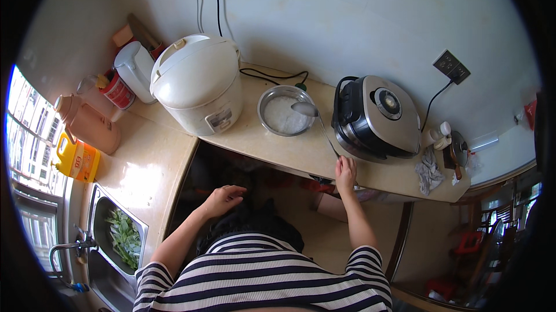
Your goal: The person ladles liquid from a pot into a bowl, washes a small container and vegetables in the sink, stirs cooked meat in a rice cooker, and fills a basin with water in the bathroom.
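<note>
My right hand (346, 174) is closed on the end of a long-handled metal spoon (328, 139). The spoon's head is over a round stainless steel bowl (262, 109); whether it touches the contents I cannot tell. White, wet-looking food, perhaps rice, fills much of the bowl. In front of the counter's edge, my left hand (225, 199) hangs with its fingers stretched out and holds nothing. Left of the bowl stands a large white rice cooker (197, 89) with its lid down. A silver and black electric cooker (379, 116), also closed, sits to the bowl's right.
At the left stand a white kettle (136, 68), a pinkish thermos jug (90, 123) and a yellow jug (78, 158). Leafy greens (124, 239) lie in the steel sink (107, 280). A crumpled cloth (429, 172) is on the counter's right end, and a black cord (278, 74) runs behind the bowl.
</note>
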{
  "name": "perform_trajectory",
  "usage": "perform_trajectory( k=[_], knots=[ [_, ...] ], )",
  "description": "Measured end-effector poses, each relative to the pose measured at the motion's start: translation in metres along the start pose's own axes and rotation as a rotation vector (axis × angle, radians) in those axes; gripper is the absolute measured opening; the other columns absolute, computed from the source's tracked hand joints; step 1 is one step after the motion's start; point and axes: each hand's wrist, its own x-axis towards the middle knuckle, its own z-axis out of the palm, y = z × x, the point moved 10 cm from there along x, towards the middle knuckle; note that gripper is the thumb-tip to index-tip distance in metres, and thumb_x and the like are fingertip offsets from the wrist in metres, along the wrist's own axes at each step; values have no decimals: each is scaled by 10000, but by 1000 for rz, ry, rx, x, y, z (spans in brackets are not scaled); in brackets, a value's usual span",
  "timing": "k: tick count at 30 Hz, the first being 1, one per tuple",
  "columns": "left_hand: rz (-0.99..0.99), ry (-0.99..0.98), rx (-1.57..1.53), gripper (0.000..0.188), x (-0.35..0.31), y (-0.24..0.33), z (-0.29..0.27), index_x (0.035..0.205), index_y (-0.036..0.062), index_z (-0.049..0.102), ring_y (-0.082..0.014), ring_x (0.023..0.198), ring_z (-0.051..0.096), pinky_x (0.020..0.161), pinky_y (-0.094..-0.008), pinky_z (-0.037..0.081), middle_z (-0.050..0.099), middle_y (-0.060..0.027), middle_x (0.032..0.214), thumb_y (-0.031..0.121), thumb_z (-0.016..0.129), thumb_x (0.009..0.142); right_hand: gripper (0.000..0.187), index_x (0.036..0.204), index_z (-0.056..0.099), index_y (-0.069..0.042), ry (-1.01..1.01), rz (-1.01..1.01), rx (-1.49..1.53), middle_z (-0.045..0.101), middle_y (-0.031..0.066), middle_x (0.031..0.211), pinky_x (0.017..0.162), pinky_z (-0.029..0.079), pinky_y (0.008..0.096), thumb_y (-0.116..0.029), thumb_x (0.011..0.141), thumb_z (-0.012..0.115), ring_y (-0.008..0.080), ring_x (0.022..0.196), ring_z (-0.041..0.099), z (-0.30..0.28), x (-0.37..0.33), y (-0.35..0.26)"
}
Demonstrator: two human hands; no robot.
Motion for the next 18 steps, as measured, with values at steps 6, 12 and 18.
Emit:
perform_trajectory(
  k=[6, 12, 18],
  knots=[
    [-4, -5, -17, 326, -1, -5, 0, 1123, 68, 541, -206, 927, 587, 792, -303, 479, 596, -117, 995, 143, 572, 807, 123, 805, 574, -6, -225, 303, 313, 553, 123, 667, 572, 421, 367, -124, 808, 541, 291, 623, 537, 4, 12, 5],
    [-1, -6, -19, 326, 0, -3, -3, 1121, 67, 543, -202, 920, 590, 785, -299, 481, 598, -116, 988, 143, 575, 805, 147, 859, 582, 1, -287, 416, 436, 550, 124, 652, 562, 422, 357, -129, 816, 526, 278, 589, 533, 5, 11, 13],
    [-2, -1, -20, 327, -1, -5, -7, 1119, 67, 543, -199, 911, 592, 778, -296, 482, 599, -113, 983, 144, 579, 803, 157, 929, 561, -19, -119, 141, 296, 554, 116, 793, 704, 413, 361, -66, 778, 560, 286, 761, 511, -7, 14, 7]
  ],
)
